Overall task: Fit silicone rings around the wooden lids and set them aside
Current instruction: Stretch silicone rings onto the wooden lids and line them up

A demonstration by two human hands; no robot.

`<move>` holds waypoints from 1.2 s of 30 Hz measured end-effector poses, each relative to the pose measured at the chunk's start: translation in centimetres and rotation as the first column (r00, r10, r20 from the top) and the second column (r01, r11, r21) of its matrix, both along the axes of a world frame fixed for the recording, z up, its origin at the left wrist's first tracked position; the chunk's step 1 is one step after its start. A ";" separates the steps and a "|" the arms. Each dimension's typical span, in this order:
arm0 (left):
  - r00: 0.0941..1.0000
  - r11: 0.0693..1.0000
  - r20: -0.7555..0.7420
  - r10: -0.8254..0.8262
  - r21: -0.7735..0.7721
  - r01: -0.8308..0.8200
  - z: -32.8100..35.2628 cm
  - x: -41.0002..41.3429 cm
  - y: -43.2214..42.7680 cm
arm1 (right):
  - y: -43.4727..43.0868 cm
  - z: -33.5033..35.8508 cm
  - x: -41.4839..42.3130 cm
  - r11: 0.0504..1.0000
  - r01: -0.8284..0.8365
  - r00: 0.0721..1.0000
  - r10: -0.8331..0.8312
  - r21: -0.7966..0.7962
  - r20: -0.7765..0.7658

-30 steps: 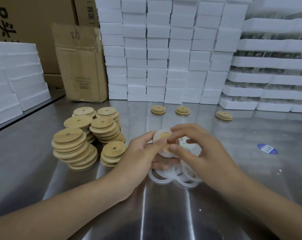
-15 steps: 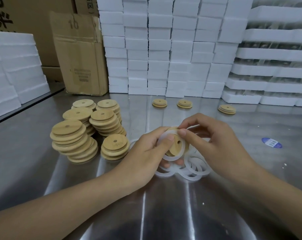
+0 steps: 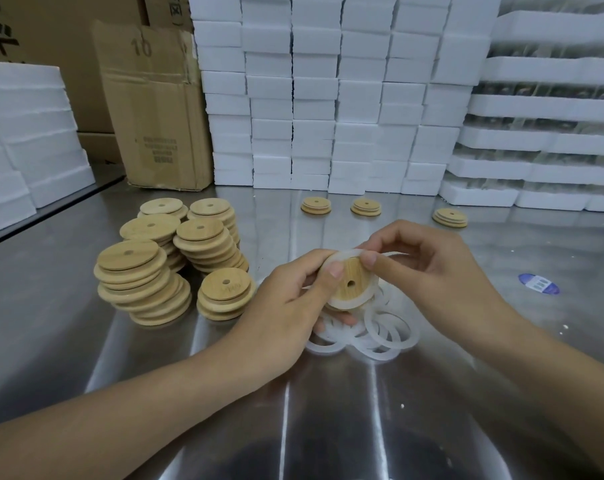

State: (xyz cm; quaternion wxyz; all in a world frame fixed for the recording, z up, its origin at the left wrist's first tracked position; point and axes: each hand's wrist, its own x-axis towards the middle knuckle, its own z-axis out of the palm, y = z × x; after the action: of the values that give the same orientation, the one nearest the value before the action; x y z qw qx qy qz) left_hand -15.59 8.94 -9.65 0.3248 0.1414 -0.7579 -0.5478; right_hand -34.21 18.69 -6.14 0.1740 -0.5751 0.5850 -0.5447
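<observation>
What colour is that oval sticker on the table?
The sticker is blue with a white striped patch in the middle; the head view shows it.

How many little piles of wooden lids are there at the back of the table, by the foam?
3, in a row: left pile, middle pile, and right pile, set further apart. None seems hidden.

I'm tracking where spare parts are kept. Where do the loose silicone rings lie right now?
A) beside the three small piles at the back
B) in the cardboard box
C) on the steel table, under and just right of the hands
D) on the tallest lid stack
C: the loose silicone rings lie heaped on the steel table, below the left hand holding the wooden lid and the right hand pinching its ring.
</observation>
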 end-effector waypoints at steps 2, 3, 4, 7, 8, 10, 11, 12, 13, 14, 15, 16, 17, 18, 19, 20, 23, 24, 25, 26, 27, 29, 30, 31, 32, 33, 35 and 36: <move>1.000 1.000 -0.020 0.016 -0.003 -0.016 0.1 0.0 0.0 | 0.0 0.3 -0.3 0.998 -0.011 0.998 0.007 0.054 0.067; 0.999 1.000 -0.033 0.022 -0.001 -0.022 0.1 0.0 0.0 | 0.1 0.5 -0.4 0.996 -0.016 0.996 0.009 0.084 0.091; 0.999 1.000 -0.048 0.025 0.006 -0.024 0.2 0.0 0.0 | 0.1 0.7 -0.6 0.994 -0.022 0.994 0.010 0.110 0.108; 0.994 0.999 -0.100 0.034 0.044 -0.030 0.3 -0.2 0.1 | 0.2 1.1 -0.8 0.986 -0.035 0.990 0.012 0.161 0.143; 0.991 0.997 -0.126 0.044 0.071 -0.035 0.3 -0.2 0.1 | 0.2 1.1 -0.7 0.984 -0.043 0.989 0.018 0.171 0.149; 0.983 0.992 -0.171 0.066 0.117 -0.046 0.4 -0.3 0.2 | 0.2 1.3 -0.5 0.982 -0.058 0.988 0.030 0.182 0.154; 0.980 0.990 -0.183 0.076 0.128 -0.053 0.4 -0.3 0.2 | 0.2 1.3 -0.4 0.982 -0.064 0.988 0.036 0.179 0.152; 0.979 0.989 -0.188 0.083 0.137 -0.057 0.5 -0.3 0.3 | 0.2 1.4 -0.3 0.983 -0.066 0.989 0.041 0.170 0.144; 0.978 0.988 -0.188 0.086 0.145 -0.059 0.5 -0.2 0.3 | 0.2 1.3 -0.3 0.985 -0.062 0.991 0.041 0.162 0.130; 0.979 0.987 -0.184 0.087 0.149 -0.060 0.6 -0.2 0.3 | 0.2 1.3 -0.3 0.986 -0.057 0.993 0.040 0.154 0.113; 0.980 0.987 -0.180 0.088 0.149 -0.061 0.6 -0.2 0.3 | 0.2 1.2 -0.3 0.987 -0.053 0.994 0.038 0.153 0.099; 0.980 0.987 -0.177 0.090 0.149 -0.063 0.7 -0.1 0.3 | 0.2 1.0 -0.3 0.986 -0.052 0.996 0.039 0.158 0.086; 0.980 0.986 -0.175 0.094 0.153 -0.068 0.7 -0.1 0.3 | 0.2 0.9 -0.3 0.984 -0.055 0.996 0.043 0.166 0.075; 0.979 0.984 -0.174 0.102 0.160 -0.074 0.8 -0.1 0.3 | 0.2 0.7 -0.3 0.983 -0.063 0.996 0.052 0.171 0.069; 0.978 0.982 -0.175 0.109 0.169 -0.079 0.8 -0.1 0.2 | 0.2 0.5 -0.2 0.983 -0.071 0.996 0.060 0.168 0.068; 0.978 0.981 -0.177 0.114 0.178 -0.082 0.8 -0.2 0.2 | 0.2 0.5 -0.2 0.984 -0.078 0.995 0.068 0.162 0.067; 0.972 0.974 -0.201 0.119 0.215 -0.075 0.7 -0.2 0.1 | 0.2 0.5 -0.1 0.982 -0.100 0.994 0.093 0.159 0.054; 0.969 0.971 -0.214 0.126 0.228 -0.076 0.6 -0.2 0.1 | 0.2 0.4 -0.1 0.980 -0.115 0.993 0.109 0.160 0.049; 0.965 0.968 -0.224 0.137 0.239 -0.082 0.5 -0.2 0.1 | 0.2 0.4 0.0 0.978 -0.133 0.991 0.127 0.164 0.047; 0.961 0.964 -0.231 0.149 0.250 -0.089 0.4 -0.2 0.0 | 0.2 0.3 0.2 0.974 -0.154 0.988 0.148 0.168 0.049; 0.958 0.961 -0.238 0.158 0.262 -0.094 0.3 -0.1 0.0 | 0.1 0.2 0.4 0.970 -0.174 0.984 0.167 0.170 0.056; 0.955 0.959 -0.246 0.163 0.268 -0.094 0.3 -0.1 -0.2 | 0.1 -0.2 0.8 0.968 -0.189 0.981 0.179 0.163 0.074; 0.957 0.962 -0.244 0.159 0.257 -0.095 0.2 -0.2 -0.2 | 0.1 -0.3 0.9 0.971 -0.180 0.983 0.169 0.159 0.077; 0.959 0.967 -0.239 0.151 0.238 -0.093 0.2 -0.2 -0.2 | 0.1 -0.4 0.9 0.974 -0.161 0.986 0.150 0.159 0.076; 0.962 0.971 -0.233 0.141 0.221 -0.089 0.3 -0.2 -0.2 | 0.1 -0.5 0.9 0.977 -0.139 0.989 0.129 0.162 0.071; 0.965 0.974 -0.226 0.131 0.208 -0.084 0.3 -0.2 -0.3 | 0.1 -0.6 0.9 0.979 -0.120 0.992 0.110 0.165 0.067; 0.971 0.980 -0.202 0.126 0.177 -0.091 0.4 -0.2 -0.4 | 0.1 -0.8 0.9 0.985 -0.087 0.995 0.079 0.147 0.057; 0.974 0.983 -0.184 0.131 0.148 -0.104 0.4 -0.3 -0.4 | 0.0 -0.8 0.9 0.988 -0.071 0.997 0.064 0.137 0.051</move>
State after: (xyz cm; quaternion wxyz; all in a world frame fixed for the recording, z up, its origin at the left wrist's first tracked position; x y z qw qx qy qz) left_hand -15.85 8.56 -9.27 0.4180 0.1545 -0.6736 -0.5896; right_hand -33.34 18.70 -6.94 0.2454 -0.5684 0.5972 -0.5099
